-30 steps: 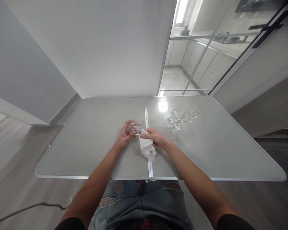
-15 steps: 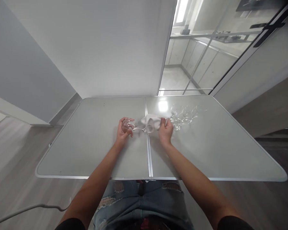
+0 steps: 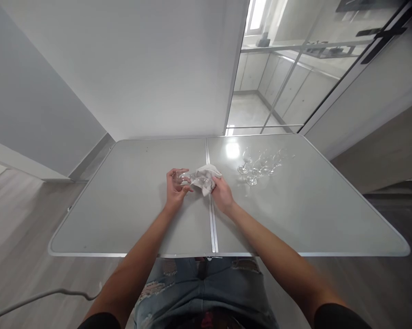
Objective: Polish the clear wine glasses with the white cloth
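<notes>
My left hand (image 3: 176, 188) is wrapped round the bowl of a clear wine glass (image 3: 183, 177), which lies sideways with its stem pointing right. A white cloth (image 3: 206, 177) is bunched over the stem and foot end of that glass. Closed on the cloth from the right is my right hand (image 3: 222, 193); its fingertips are partly hidden by the fabric. Both hands are just above the middle of the table. To the right of my right hand stand several clear stemmed glasses (image 3: 251, 180) in a loose cluster.
The pale folding table (image 3: 130, 210) has a metal seam down its middle and a metal rim. A white wall (image 3: 164, 68) rises behind it, and a glass-paned door (image 3: 277, 82) is at the back right. A grey cable (image 3: 55, 292) runs across the floor on the left.
My right hand has moved left with the cloth, which now bunches around the foot end of the wine glass. The foot was bare before. My left hand has barely moved.
</notes>
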The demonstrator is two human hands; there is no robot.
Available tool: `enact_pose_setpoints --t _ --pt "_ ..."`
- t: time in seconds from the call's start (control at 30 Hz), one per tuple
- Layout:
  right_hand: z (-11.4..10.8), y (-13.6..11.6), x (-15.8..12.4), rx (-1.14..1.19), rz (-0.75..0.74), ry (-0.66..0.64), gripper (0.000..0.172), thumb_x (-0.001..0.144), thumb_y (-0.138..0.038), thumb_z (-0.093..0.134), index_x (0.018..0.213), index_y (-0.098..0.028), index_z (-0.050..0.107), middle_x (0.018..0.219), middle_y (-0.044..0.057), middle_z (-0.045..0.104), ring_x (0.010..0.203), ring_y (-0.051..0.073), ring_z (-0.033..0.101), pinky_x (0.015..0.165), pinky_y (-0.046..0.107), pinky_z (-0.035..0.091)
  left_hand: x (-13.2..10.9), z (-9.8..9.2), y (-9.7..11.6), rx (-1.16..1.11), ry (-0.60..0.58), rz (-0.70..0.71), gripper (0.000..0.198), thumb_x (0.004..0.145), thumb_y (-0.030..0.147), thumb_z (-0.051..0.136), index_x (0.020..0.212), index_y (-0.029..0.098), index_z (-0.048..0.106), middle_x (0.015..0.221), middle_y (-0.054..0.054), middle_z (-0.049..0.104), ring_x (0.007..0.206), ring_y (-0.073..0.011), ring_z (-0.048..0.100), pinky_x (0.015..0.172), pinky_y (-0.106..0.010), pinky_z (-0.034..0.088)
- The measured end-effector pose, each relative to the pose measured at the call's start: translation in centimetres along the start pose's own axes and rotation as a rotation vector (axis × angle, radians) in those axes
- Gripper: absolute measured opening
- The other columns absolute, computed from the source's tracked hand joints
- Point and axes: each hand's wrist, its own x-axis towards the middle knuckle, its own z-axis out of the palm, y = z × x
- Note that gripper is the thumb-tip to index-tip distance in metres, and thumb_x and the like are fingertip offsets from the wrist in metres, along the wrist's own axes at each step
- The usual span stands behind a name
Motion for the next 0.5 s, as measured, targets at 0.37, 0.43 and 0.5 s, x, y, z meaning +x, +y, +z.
enact_pose_setpoints --t 0.37,0.43,0.5 --pt "-0.78 0.34 0.87 0.018 0.067 0.081 0.024 0.081 -0.04 0.075 0.095 -0.02 0.073 0.098 0.005 0.075 0.095 0.021 0.068 0.084 0.033 0.054 -0.78 0.64 0.37 0.167 -0.019 0.026 0.068 0.067 0.032 0.09 0.118 0.025 0.046 0.124 -0.011 0.067 0.101 -0.0226 0.073 0.093 -0.047 0.062" --pt "-0.67 0.18 0.74 0.018 0.049 0.101 0.023 0.082 -0.038 0.074 0.096 -0.02 0.074 0.1 0.005 0.075 0.097 0.022 0.068 0.087 0.033 0.054 -0.62 0.55 0.46 0.19 0.037 0.033 0.064 0.067 0.032 0.089 0.119 0.023 0.053 0.123 -0.012 0.067 0.103 -0.0237 0.073 0.094 -0.047 0.061" --pt "-0.53 -0.09 0.6 0.039 -0.01 0.106 0.023 0.084 -0.037 0.071 0.1 -0.021 0.074 0.107 0.005 0.075 0.104 0.023 0.066 0.092 0.035 0.052 -0.57 0.5 0.55 0.19 0.047 0.017 0.058 0.067 0.031 0.089 0.116 0.021 0.059 0.122 -0.011 0.068 0.101 -0.024 0.073 0.095 -0.048 0.061"
